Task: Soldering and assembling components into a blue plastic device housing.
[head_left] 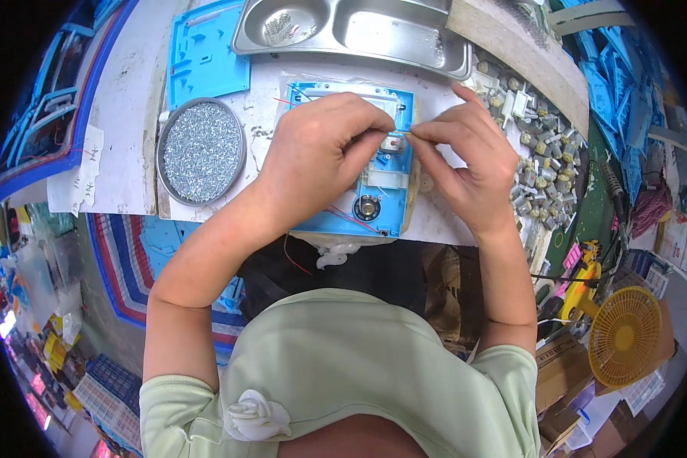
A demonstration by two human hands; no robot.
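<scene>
Blue casing (393,212): lying open side up on the worktop (126,164), straight ahead of the person, partly covered by the left hand and wrist.
Left hand (320,141): above the casing's upper middle, fingers curled, thumb and forefinger drawn close together; whether they grip anything, I cannot tell.
Right hand (473,156): at the casing's right edge, thumb and forefinger pinching a thin piece (407,133), yellowish and too small to identify; the other fingers are bent loosely. The fingertips of both hands are near each other, just above the motor.
Motor (391,144): small and pale, in the casing right under the fingertips.
White strip (387,179): across the casing, below the motor.
Speaker (367,207): round and black, in the lower part of the casing.
Red wires (356,221): running beside the speaker; another hangs past the worktop's front edge.
Round dish (242,164): left of the casing, full of silvery screws (201,151).
Blue panel (210,57): beyond the dish, touching the steel tray.
Steel tray (359,55): beyond the casing, with small metal pieces in its left compartment.
Loose motors (546,172): heaped to the right of the right hand.
Board (519,57): pale and slanting, beyond that heap.
Fan (624,336): yellow, at lower right, off the worktop.
</scene>
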